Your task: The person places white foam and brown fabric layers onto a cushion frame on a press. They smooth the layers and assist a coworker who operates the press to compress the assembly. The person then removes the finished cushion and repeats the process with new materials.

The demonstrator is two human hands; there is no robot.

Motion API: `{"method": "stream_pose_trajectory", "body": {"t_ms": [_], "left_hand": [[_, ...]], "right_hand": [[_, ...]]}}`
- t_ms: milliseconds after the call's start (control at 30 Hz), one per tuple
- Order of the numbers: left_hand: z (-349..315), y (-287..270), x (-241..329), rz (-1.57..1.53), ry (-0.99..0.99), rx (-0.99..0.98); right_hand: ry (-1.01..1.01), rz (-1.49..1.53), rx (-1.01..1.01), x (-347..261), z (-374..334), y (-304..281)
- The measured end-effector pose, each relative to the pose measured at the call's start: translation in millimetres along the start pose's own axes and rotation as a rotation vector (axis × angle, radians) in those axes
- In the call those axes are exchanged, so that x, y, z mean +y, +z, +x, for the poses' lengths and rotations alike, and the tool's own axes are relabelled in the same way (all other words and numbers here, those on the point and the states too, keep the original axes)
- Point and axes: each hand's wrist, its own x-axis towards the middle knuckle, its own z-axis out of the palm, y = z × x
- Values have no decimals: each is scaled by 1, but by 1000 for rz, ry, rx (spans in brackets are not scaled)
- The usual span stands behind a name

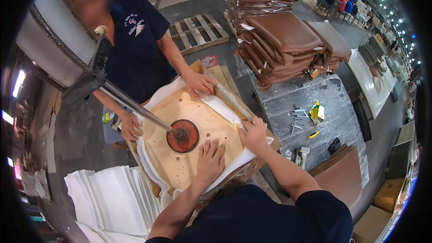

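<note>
A plywood seat board (189,171) lies on white padding (245,156), with a brown cover (228,100) showing around its edge. A round red press disc (194,137) on a metal rod (139,109) sits on the board's middle. My left hand (211,159) rests flat on the board beside the disc, fingers stretched out. At the right corner my right hand (254,135) has its fingers curled over the padding and cover edge. Facing me, a co-worker has one hand (200,84) on the far edge and the other hand (130,126) on the left edge.
Brown cushions (288,36) are piled on a plastic-wrapped table (288,99) at the right. Staple strips (297,119), a yellow cutter (313,135) and a staple gun (302,155) lie there. White sheets (108,198) are stacked at the lower left. A wooden pallet (198,31) is behind.
</note>
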Motion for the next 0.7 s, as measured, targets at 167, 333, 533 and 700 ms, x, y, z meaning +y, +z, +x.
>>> {"method": "stream_pose_trajectory", "body": {"t_ms": [167,333,533,700], "left_hand": [[0,0,0,6,-1,1],[-1,-1,-2,-41,-3,11],[-1,-6,0,-34,-27,-17],[0,-7,-1,-99,-27,22]], "right_hand": [[109,-26,-81,-4,8,3],[79,-162,-147,-8,19,5],[-99,-307,-268,-4,41,14],[-105,-187,-187,10,42,29]]}}
